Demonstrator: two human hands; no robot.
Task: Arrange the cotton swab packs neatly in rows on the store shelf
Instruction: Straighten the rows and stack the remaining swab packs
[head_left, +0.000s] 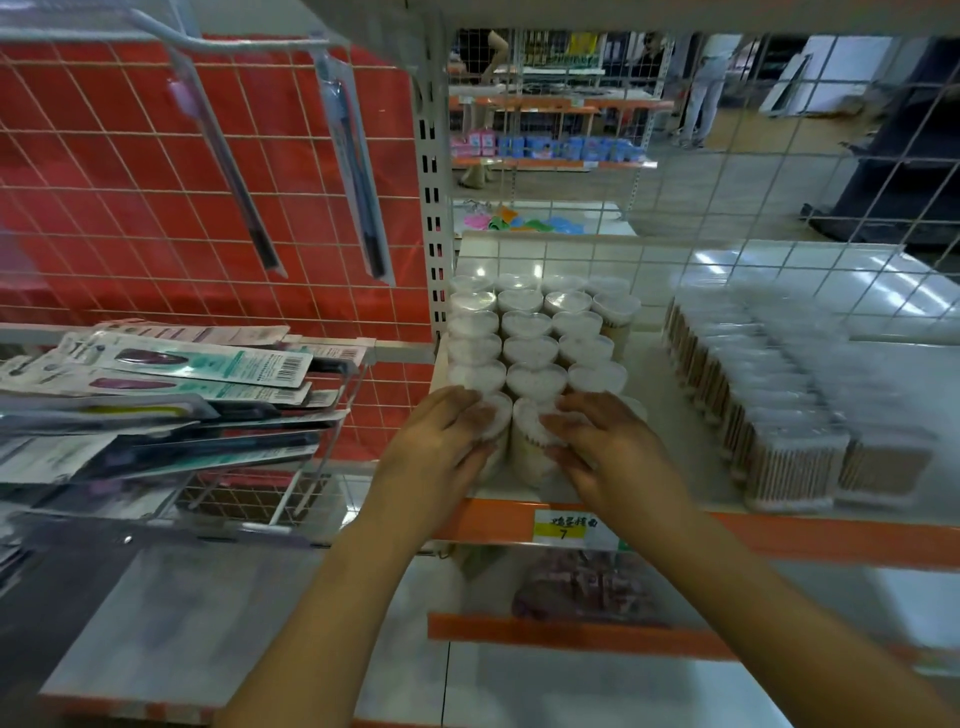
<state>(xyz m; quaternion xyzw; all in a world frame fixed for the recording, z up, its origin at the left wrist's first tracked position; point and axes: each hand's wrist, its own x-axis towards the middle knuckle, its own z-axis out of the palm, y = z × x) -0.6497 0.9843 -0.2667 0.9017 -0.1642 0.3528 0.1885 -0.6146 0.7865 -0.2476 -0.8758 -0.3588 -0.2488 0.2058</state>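
Red backing (130, 171) behind white wire grid (779, 171); slotted upright post (431, 208); orange-edged aisle shelving (545, 106) beyond; glossy pale floor (519, 691)

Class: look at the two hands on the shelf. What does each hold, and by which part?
The left hand grips the front-left swab tub by its top; the right hand grips the neighbouring tub likewise.
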